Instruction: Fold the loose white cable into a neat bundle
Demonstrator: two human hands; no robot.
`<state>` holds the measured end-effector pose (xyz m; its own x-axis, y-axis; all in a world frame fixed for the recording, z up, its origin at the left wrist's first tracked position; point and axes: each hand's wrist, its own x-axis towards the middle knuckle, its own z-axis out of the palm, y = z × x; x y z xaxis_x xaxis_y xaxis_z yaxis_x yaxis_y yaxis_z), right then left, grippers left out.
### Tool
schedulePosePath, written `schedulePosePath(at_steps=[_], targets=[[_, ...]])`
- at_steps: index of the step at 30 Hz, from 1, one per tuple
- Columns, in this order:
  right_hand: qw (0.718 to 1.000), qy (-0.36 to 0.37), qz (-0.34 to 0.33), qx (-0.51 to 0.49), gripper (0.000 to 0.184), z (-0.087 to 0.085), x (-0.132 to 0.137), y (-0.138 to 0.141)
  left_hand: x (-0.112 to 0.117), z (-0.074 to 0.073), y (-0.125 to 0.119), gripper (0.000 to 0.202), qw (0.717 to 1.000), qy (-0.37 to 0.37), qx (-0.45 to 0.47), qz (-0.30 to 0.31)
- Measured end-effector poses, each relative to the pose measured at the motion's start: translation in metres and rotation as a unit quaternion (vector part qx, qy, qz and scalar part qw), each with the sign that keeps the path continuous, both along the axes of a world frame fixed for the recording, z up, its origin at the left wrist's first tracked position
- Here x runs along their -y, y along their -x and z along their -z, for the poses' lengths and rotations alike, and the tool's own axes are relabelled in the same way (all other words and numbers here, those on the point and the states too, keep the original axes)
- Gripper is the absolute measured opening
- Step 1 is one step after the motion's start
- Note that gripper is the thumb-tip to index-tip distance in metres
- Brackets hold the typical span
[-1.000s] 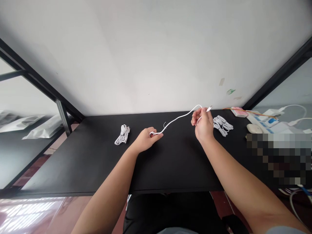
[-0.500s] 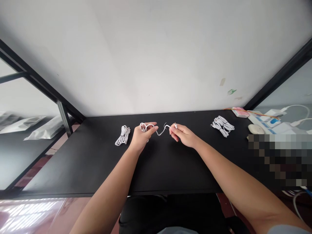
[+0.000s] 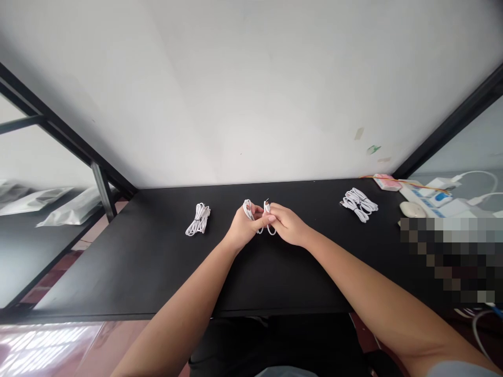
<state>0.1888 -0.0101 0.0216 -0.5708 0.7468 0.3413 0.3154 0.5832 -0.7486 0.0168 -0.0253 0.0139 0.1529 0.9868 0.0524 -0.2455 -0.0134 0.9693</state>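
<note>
My left hand (image 3: 244, 229) and my right hand (image 3: 286, 224) meet over the middle of the black table (image 3: 157, 272). Both are closed on a white cable (image 3: 249, 209) gathered into small loops between the fingers. Part of the cable is hidden inside the hands. A bundled white cable (image 3: 198, 218) lies on the table to the left of my left hand. A looser heap of white cables (image 3: 359, 203) lies to the right of my right hand.
A white wall rises right behind the table. At the far right lie a pink and white box (image 3: 387, 181), a power strip (image 3: 430, 200) with white chargers and a pale oval object (image 3: 412, 209). A black metal frame (image 3: 100, 186) stands at the left, with plastic bags (image 3: 74, 207) beyond.
The cable was stretched between hands held far apart. My right hand has swung left to meet my left, and the cable is now coiled into loops between them.
</note>
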Motion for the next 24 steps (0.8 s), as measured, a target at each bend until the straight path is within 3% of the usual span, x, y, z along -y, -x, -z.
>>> schedulePosePath(at_steps=[8, 11, 14, 17, 21, 24], targets=[[0.999, 0.021, -0.004, 0.044, 0.017, -0.006, 0.003, 0.001, 0.000, 0.002, -0.004, 0.044, 0.997, -0.010, -0.064, 0.051], [0.998, -0.009, 0.016, 0.055, 0.005, -0.006, 0.003, -0.001, -0.002, 0.003, -0.002, 0.043, 0.998, -0.002, -0.056, 0.021], [0.997, -0.043, 0.023, 0.054, 0.027, -0.003, 0.001, -0.004, -0.002, 0.003, 0.001, 0.042, 0.997, 0.012, -0.075, 0.012], [0.998, -0.033, 0.046, 0.006, 0.039, 0.002, -0.002, -0.006, -0.004, 0.002, 0.006, 0.033, 0.990, 0.004, -0.144, 0.009], [0.996, 0.041, 0.072, -0.042, 0.037, 0.003, -0.005, -0.007, -0.003, 0.001, 0.012, 0.024, 0.953, -0.054, -0.296, -0.016], [0.997, 0.054, 0.061, 0.005, 0.029, 0.003, -0.005, -0.005, 0.000, 0.001, 0.010, 0.028, 0.909, -0.096, -0.404, -0.014]])
